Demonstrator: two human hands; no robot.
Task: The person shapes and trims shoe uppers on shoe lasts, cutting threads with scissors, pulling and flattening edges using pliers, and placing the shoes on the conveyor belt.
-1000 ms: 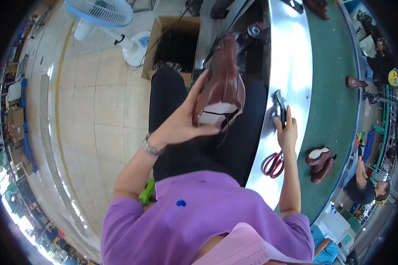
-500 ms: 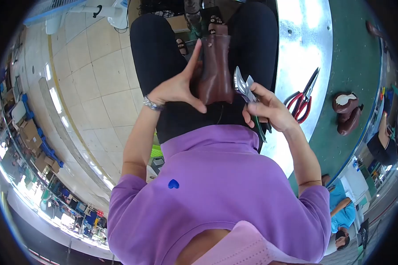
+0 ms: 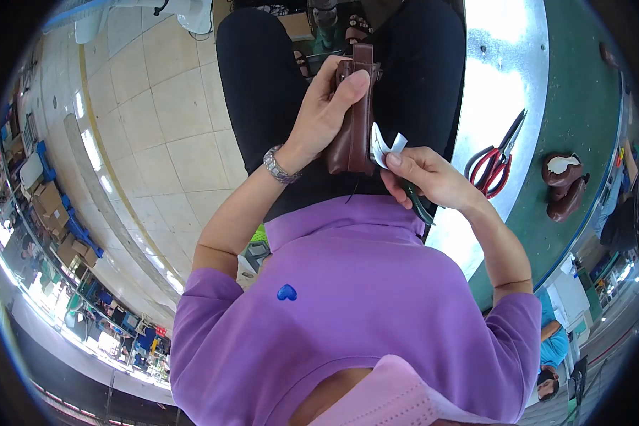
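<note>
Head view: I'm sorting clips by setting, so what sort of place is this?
Probably a shoe workshop: a brown shoe in the left hand, pliers in the right hand, and more shoes on a green surface.

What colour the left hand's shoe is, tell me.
The shoe is reddish brown, best seen in the head view.

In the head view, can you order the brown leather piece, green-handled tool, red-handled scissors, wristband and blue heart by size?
1. Brown leather piece
2. Green-handled tool and red-handled scissors: too alike to rank
3. Wristband
4. Blue heart
</note>
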